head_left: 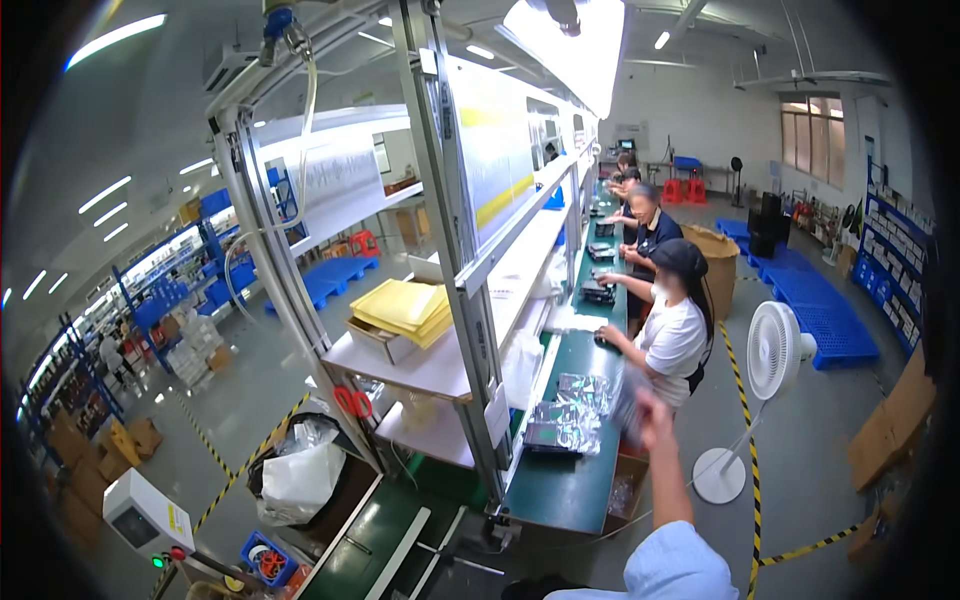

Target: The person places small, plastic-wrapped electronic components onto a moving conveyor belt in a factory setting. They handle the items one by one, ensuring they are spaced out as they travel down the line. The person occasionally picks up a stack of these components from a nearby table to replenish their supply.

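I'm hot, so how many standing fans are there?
2: a white fan right of the green bench, a dark fan near the far wall. More may be hidden.

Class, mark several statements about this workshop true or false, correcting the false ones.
1. The person's right hand holds a blurred item. True.
2. The nearest co-worker wears a red cap. False: that co-worker wears a black cap.
3. Shiny packets lie on the green bench. True.
4. Yellow envelopes lie on the floor. False: the envelopes lie over a carton on a shelf.
5. The white fan stands right of the bench. True.
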### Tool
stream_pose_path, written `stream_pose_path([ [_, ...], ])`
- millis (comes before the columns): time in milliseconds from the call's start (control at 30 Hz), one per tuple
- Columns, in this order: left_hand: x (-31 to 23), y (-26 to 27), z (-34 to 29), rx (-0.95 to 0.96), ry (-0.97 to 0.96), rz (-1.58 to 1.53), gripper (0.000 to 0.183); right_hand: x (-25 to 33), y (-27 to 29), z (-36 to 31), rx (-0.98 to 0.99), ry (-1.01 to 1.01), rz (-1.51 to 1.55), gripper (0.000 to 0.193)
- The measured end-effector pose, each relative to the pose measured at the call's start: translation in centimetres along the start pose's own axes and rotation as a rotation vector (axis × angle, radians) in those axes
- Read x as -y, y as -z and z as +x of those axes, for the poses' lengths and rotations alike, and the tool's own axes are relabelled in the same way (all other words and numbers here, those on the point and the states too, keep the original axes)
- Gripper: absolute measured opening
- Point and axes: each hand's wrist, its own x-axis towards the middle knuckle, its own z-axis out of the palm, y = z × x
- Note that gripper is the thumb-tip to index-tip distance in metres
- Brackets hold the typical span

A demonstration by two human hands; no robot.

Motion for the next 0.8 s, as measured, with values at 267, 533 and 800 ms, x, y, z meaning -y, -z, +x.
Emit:
stream_pose_path([
  [267, -0.5, 3.0, -11.6, -0.491, -0.608, 0.340, 0.061, -22.3, -6.5, -13.1, 0.973, -0.345, -1.174, 0.028],
  [533, -4.4, 5.6, -28.1, -0.372, -0.882, 0.005, 0.068, -41.9, -20.6, -15.1, 1.098, -0.331, -0.893, 0.027],
  [800, -3.3, 6.6, -32.2, -0.666, -1.192, -0.267, 0.065, -61.2, -22.1, -17.1, 1.313, -0.313, -1.035, 0.028],
])
